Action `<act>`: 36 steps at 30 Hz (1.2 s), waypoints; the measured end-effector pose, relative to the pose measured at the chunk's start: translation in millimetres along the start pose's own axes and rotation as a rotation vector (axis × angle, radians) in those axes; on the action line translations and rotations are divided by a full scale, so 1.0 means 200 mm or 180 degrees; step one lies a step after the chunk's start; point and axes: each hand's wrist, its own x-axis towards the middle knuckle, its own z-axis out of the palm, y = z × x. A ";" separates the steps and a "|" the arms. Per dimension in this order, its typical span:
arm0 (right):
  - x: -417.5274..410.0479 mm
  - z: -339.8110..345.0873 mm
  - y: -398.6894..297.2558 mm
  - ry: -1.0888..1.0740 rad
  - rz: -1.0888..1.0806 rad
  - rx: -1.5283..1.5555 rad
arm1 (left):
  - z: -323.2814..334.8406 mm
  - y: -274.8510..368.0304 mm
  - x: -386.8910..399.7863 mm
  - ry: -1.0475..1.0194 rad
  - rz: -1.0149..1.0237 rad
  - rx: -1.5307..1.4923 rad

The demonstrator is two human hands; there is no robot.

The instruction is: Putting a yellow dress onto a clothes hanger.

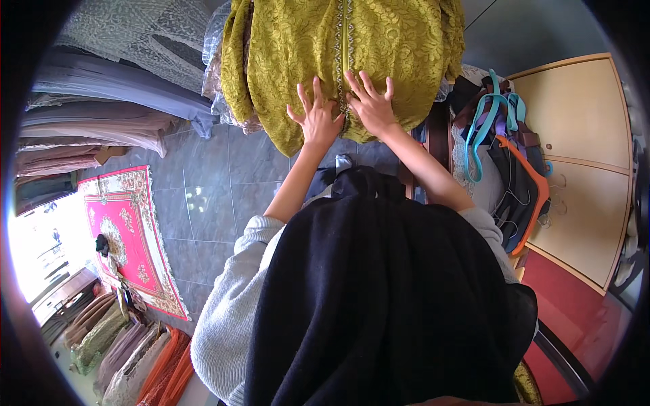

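In front of me lies a mustard-green lace garment [289,56], spread out with its sleeve folded along the left side. A beaded trim [339,45] runs down both edges of its centre front opening. My left hand [317,116] rests with fingers apart on the lace, just left of the trim. Right of the trim, my right hand [373,106] lies on the fabric, also with spread fingers. Neither hand grasps anything. Clear plastic wrapping [221,104] shows under the garment's left edge. The garment's lower edge hangs over towards me.
Hanging gowns [111,96] line the left, with more garments [132,355] at lower left. A red patterned rug [129,238] covers part of the grey tiled floor [208,167]. To the right are turquoise straps [490,116], an orange clothes hanger [533,188] and a wooden cabinet [579,116].
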 end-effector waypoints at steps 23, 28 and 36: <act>-0.09 -0.19 -0.12 0.0635 0.0661 0.0670 | 0.05 -0.11 -0.13 0.0529 0.0423 -0.0402; -0.10 -0.23 -0.15 0.0852 0.0824 0.0931 | 0.04 -0.05 -0.11 0.0589 0.0295 -0.0601; -0.10 -0.31 -0.14 0.0374 0.0770 0.0905 | 0.01 -0.06 -0.15 0.0783 0.0363 -0.0741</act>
